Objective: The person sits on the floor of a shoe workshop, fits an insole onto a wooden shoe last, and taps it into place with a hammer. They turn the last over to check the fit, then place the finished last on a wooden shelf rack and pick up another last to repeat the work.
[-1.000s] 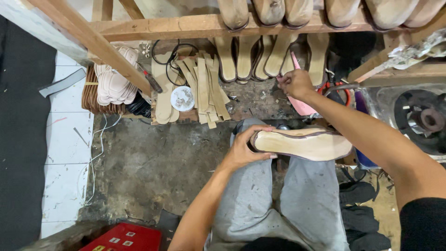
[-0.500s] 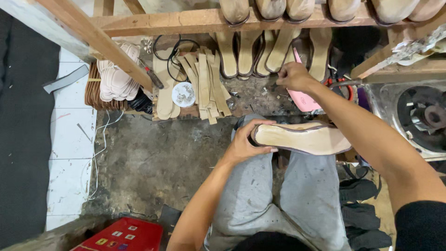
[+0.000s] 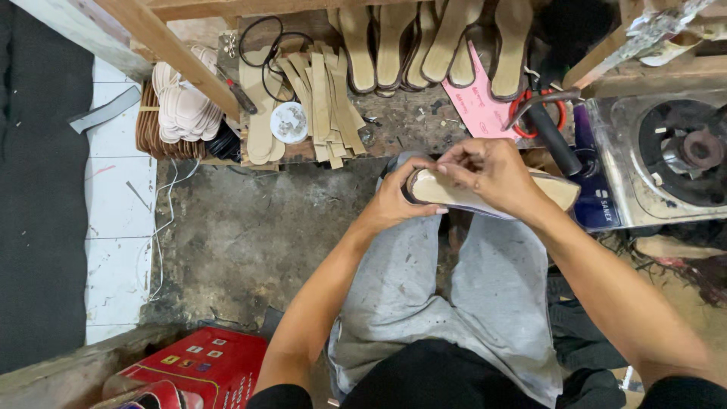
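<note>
Tan shoe sole [image 3: 447, 191] clasped by left hand [image 3: 395, 201]; right hand [image 3: 492, 173] pinches its top.

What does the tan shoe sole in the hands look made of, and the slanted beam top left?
Tan shoe sole: probably leather or leatherboard, matte, with a darker edge; uncertain. Slanted beam: bare, unpainted wood, its grain showing.

Left hand [image 3: 394, 201] grips the heel end of a tan shoe sole [image 3: 447, 189] held over the knees. Right hand [image 3: 492, 173] lies across its top, fingertips pinched at the rim (what they pinch is too small to tell). Beyond: loose tan strips [image 3: 327, 102], a small white round tin [image 3: 288, 122], pink card [image 3: 477, 102], gas stove [image 3: 666, 155]. Red box [image 3: 201, 367] at lower left.
</note>
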A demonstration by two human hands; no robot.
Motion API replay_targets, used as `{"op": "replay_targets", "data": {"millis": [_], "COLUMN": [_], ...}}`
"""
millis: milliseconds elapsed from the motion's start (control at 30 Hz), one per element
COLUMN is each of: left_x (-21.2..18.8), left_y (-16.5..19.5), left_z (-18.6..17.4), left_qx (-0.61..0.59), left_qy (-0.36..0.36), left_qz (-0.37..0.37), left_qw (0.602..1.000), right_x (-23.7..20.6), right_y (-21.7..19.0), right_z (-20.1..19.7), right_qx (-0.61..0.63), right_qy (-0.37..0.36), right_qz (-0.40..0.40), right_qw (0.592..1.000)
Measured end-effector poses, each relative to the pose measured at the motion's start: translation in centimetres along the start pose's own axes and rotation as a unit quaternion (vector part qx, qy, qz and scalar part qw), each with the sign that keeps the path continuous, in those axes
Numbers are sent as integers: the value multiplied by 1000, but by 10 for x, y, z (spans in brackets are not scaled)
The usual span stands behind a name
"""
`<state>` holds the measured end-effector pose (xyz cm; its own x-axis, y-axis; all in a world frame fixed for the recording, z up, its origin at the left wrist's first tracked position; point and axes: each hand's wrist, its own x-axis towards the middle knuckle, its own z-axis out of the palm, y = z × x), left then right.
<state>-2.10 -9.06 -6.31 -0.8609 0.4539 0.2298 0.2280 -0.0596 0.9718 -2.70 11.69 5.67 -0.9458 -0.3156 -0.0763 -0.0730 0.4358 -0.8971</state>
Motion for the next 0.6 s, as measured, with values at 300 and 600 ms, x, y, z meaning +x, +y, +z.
{"op": "replay_targets", "data": {"millis": [300,600], "left_x": [3,5], "left_y": [-9,-10], "left_z": [12,8], "left_qx": [-31,-59], "left_qy": [-7,-11], "left_qz": [-3,-7], "left_qw": [999,998], "right_x": [-12,-6], "right_y": [16,21], "right_z": [-1,4], "right_qx": [-118,-102], "right_qy": [50,62], "right_qz": [-76,-79], "right_qw": [989,990]}}
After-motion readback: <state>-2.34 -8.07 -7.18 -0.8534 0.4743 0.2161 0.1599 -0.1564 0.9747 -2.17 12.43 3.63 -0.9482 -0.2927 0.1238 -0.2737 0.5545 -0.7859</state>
